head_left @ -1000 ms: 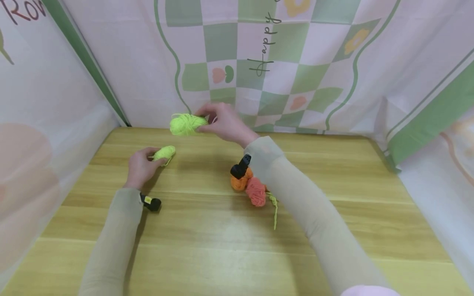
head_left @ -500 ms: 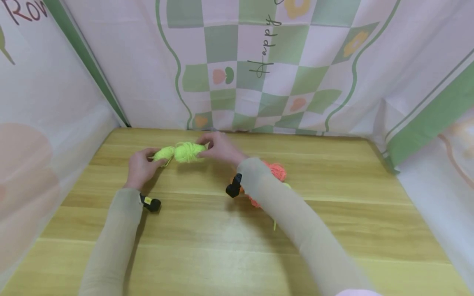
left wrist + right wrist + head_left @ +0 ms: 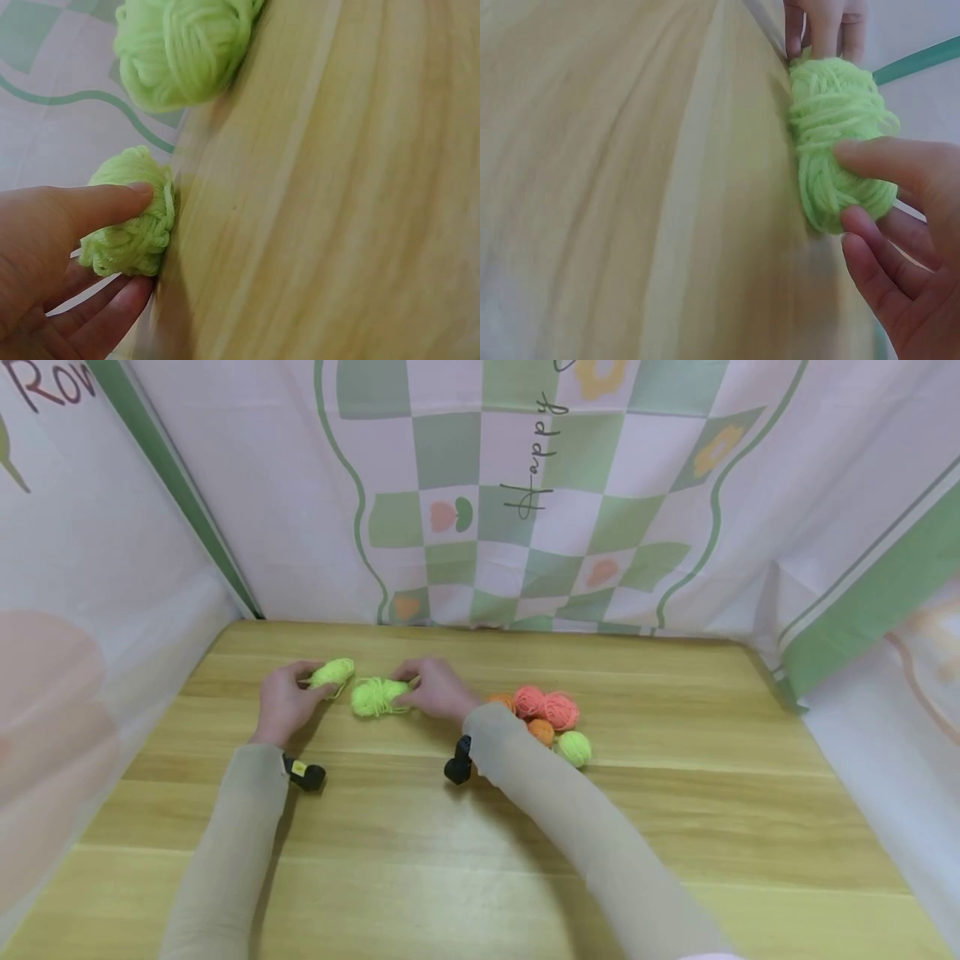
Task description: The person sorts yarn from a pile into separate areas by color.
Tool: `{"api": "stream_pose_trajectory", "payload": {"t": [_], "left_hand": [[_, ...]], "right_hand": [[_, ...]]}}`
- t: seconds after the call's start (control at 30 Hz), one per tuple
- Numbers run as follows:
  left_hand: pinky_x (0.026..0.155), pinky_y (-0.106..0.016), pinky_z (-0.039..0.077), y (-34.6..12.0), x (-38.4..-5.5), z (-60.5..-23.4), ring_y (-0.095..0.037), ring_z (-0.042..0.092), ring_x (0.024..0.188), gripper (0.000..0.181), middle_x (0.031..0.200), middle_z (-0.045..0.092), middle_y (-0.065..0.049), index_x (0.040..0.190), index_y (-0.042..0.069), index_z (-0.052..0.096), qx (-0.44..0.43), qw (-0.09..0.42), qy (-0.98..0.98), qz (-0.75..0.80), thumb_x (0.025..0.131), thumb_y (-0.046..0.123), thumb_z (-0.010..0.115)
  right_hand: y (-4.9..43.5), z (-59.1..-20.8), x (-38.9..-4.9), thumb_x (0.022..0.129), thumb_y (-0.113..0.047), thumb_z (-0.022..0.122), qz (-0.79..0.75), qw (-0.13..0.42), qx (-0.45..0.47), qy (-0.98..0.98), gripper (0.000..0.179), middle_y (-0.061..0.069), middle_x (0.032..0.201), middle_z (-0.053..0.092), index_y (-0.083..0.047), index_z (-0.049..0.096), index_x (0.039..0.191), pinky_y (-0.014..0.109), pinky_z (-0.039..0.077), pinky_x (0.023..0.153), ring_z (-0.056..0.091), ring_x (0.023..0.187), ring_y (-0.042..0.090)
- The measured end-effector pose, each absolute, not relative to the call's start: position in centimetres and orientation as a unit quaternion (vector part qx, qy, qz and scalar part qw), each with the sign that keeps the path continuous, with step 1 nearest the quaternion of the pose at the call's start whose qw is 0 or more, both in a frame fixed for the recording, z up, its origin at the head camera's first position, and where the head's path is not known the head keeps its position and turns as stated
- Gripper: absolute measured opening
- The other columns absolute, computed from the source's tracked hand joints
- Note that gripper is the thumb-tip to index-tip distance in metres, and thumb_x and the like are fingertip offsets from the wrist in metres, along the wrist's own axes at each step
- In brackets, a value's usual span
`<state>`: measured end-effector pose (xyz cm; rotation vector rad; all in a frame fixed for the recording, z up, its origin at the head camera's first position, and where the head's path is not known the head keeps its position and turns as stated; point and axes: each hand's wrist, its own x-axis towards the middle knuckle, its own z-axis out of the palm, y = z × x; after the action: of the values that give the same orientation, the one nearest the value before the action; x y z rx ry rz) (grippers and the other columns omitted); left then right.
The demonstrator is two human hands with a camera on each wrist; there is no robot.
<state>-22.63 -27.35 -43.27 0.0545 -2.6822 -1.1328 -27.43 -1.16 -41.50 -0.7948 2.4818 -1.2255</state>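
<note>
Lowering since a second ago has brought the large green skein, pinched by the right hand, down just right of the left hand, which pinches the small green skein. Placement on the surface appears nearly complete; neither skein is released.

The person's left hand is held in a pinch, its outstretched left thumb set opposite the other left fingers, while the beige-sleeved left forearm runs back and slightly to the left of them. To the right of those fingers, a gap apart, the right hand faces the left in a similar pinch, right thumb opposite slightly bent right fingers, the beige-sleeved right forearm slanting back and rightward from its fingertips.
</note>
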Motion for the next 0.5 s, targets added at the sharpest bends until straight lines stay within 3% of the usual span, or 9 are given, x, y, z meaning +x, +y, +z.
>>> {"api": "stream_pose_trajectory", "payload": {"t": [0.13, 0.33, 0.5], "left_hand": [[0.095, -0.054, 0.052, -27.3, -22.6, -43.2, -0.044, 0.065, 0.105, 0.042, 0.124, 0.066, -0.027, 0.126, -0.004, 0.067, 0.017, 0.116, -0.915, -0.385, 0.091, 0.014, 0.079], [0.095, -0.054, 0.053, -27.3, -22.5, -43.1, -0.044, 0.065, 0.106, 0.041, 0.124, 0.066, -0.027, 0.126, -0.004, 0.067, 0.012, 0.119, -0.916, -0.384, 0.09, 0.013, 0.079], [0.094, -0.055, 0.053, -27.2, -22.5, -43.2, -0.044, 0.066, 0.104, 0.038, 0.123, 0.066, -0.028, 0.125, -0.005, 0.067, 0.01, 0.123, -0.917, -0.38, 0.091, 0.009, 0.076]], "right_hand": [[-1.8, -41.6, -27.1, 0.087, -0.011, 0.082, -0.437, 0.133, -0.25, 0.854, 0.039, 0.01, 0.119, 0.067, -0.005, 0.07, 0.123, 0.025, 0.059, 0.069, 0.067, 0.098, 0.022], [-2.6, -41.2, -26.6, 0.09, -0.009, 0.078, -0.434, 0.119, -0.233, 0.862, 0.044, 0.012, 0.129, 0.065, -0.003, 0.064, 0.131, 0.025, 0.056, 0.084, 0.065, 0.109, 0.025], [-3.2, -41.3, -26.3, 0.092, -0.005, 0.073, -0.462, 0.133, -0.225, 0.847, 0.049, 0.013, 0.139, 0.06, -0.002, 0.058, 0.139, 0.026, 0.057, 0.086, 0.064, 0.116, 0.026]]}}
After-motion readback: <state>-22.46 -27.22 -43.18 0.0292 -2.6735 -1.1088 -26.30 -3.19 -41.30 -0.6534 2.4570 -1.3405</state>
